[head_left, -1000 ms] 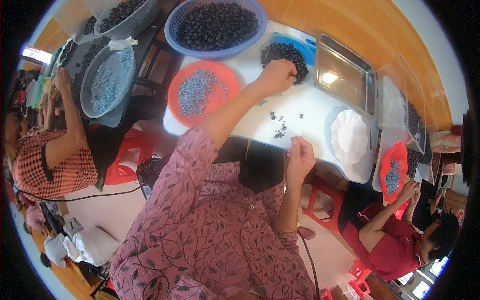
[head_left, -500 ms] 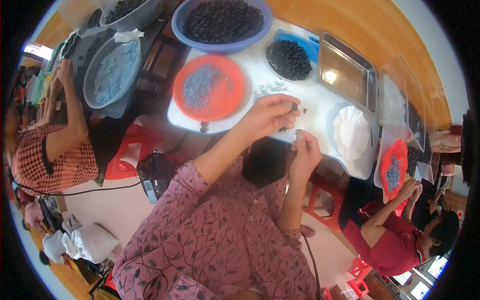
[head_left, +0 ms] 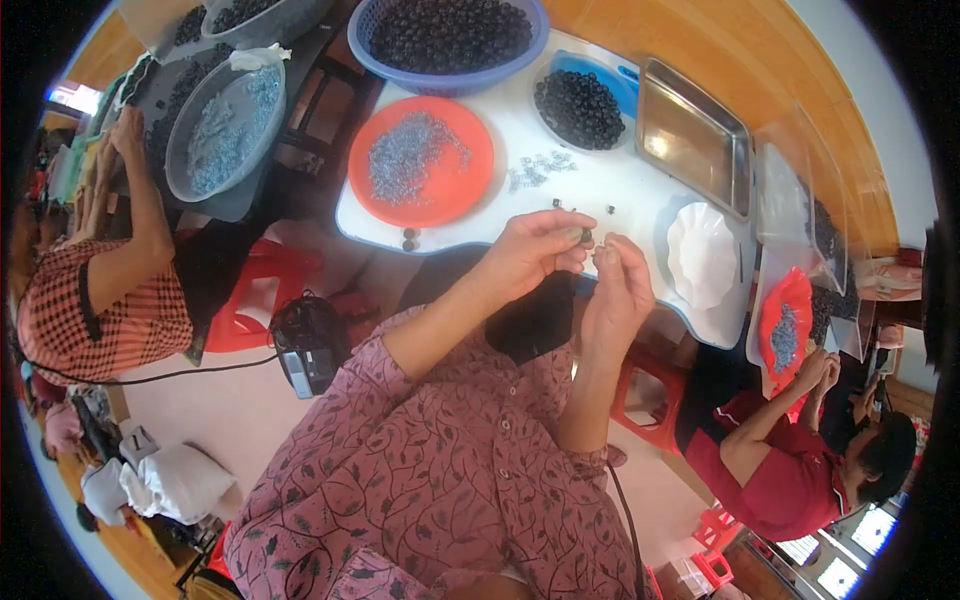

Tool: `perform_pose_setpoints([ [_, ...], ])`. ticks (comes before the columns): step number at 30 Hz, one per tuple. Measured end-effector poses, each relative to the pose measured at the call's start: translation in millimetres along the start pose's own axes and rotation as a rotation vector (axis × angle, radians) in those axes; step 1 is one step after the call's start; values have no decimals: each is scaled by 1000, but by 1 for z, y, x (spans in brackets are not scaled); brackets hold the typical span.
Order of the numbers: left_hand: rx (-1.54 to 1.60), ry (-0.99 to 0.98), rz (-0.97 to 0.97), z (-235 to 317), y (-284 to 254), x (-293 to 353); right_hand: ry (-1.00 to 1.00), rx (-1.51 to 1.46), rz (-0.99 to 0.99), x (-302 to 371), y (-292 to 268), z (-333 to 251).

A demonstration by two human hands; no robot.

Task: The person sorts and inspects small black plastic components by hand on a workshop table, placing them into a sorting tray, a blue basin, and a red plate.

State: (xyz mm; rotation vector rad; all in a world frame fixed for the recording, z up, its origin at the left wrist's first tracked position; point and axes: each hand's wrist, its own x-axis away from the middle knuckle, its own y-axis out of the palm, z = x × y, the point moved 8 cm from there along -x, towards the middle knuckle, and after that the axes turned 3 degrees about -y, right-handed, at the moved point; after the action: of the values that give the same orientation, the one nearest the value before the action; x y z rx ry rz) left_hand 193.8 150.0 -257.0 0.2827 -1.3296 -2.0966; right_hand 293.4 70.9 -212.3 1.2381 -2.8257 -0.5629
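Observation:
Over the near edge of the white table [head_left: 600, 185], my left hand [head_left: 525, 255] pinches a small dark round piece [head_left: 587, 236] between thumb and fingertips. Close beside it on the right, my right hand [head_left: 618, 290] has its thumb and forefinger pressed together on something too small to name. The fingertips of both hands nearly meet. Just beyond them, a few loose black pieces [head_left: 611, 210] lie on the tabletop. A scatter of small clear pieces [head_left: 540, 170] sits farther back. An orange-red plate [head_left: 470, 190] to the left carries many small clear-grey pieces.
A blue-purple basket [head_left: 400, 78] and a bowl [head_left: 622, 125] hold black pieces at the back. A steel tray [head_left: 690, 135] and a white scalloped dish [head_left: 702, 255] stand on the right. Co-workers sit at either side, one in a checked shirt [head_left: 110, 310], one in dark red [head_left: 765, 485].
My right hand has risen toward the left hand, bringing the fingertips closer together. The left hand has lowered slightly. The view has shifted a little.

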Motion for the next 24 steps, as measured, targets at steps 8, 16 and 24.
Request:
perform_pose_setpoints([
  [8, -30, 20, -21, -3, 6, 4, -45, 8, -68, 0, 7, 2],
  [16, -112, 25, 18, -3, 4, 4, -16, -12, -64, 0, 6, 8],
  [24, -367, 107, 58, 2, -1, 5, 0, -4, -62, 1, 5, 10],
])
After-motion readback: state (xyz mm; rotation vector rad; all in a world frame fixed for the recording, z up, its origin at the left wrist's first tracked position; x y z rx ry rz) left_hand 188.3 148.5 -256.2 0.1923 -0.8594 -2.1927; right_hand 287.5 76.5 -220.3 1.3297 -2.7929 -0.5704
